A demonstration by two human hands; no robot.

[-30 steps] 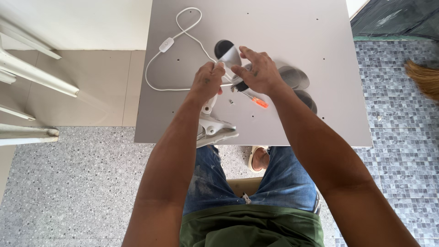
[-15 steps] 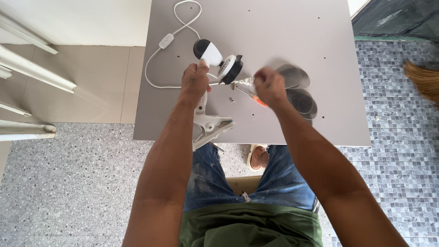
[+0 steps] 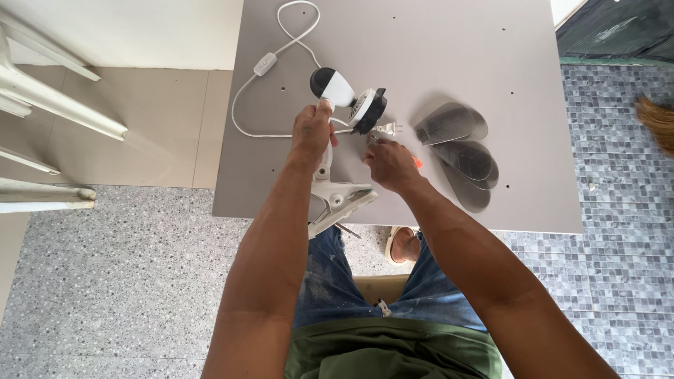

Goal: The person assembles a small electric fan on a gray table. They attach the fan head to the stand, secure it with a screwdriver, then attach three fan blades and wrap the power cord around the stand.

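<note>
lamp: white clip lamp (image 3: 342, 98), black-and-white head, black rim, spring clamp at base
left hand (image 3: 311, 133): gripped on lamp neck, above surface (image 3: 435, 42)
right hand (image 3: 388, 163): closed on small orange-tipped tool, just right of lamp
cord: white cord (image 3: 260, 70), beyond left hand

Grey flat tabletop (image 3: 491, 49), dotted with small dark holes, set over a floor of speckled grey terrazzo (image 3: 119, 281) on the left and small grey mosaic tiles (image 3: 618, 175) on the right. On the far left of the top, a white cord (image 3: 281, 42) looped, with an inline switch (image 3: 264, 64). Right of centre, three translucent grey fan blades (image 3: 460, 151) fanned out and overlapping. Just beside them, a small orange piece (image 3: 418, 163), mostly hidden.
</note>
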